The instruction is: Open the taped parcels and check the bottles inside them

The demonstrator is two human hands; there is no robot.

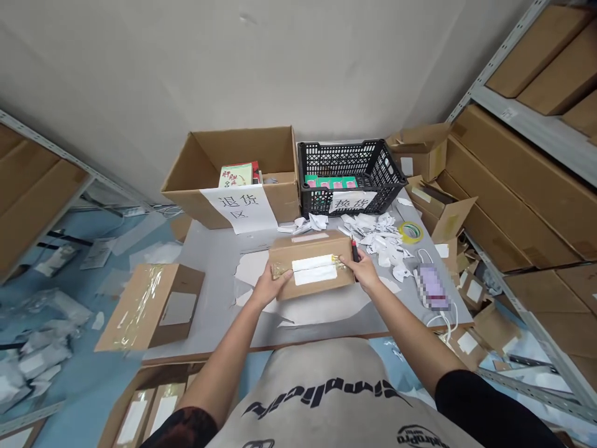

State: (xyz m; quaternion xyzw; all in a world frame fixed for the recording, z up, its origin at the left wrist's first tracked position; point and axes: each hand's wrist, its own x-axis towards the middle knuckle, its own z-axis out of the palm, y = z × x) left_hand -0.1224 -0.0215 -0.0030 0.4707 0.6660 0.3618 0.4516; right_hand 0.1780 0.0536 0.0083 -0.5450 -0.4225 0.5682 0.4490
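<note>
A small cardboard parcel (308,264) lies on the grey table (209,261), with a white label strip (314,269) and shiny yellowish tape across its top. My left hand (269,285) grips the parcel's left end, fingers on the tape. My right hand (362,272) rests against its right end and holds a slim black-and-red tool (355,251), probably a utility knife. Its tip is hidden by my fingers, and the tool stands close to the tape. Torn white paper and backing (261,274) lie under and around the parcel.
An open carton (242,149) with a paper sign and a black plastic crate (349,177) stand at the back. Crumpled paper scraps (375,236), a tape roll (410,232) and a blurred item with white cords (431,286) lie right. Another parcel (152,308) sits left; loaded shelves (522,168) flank me.
</note>
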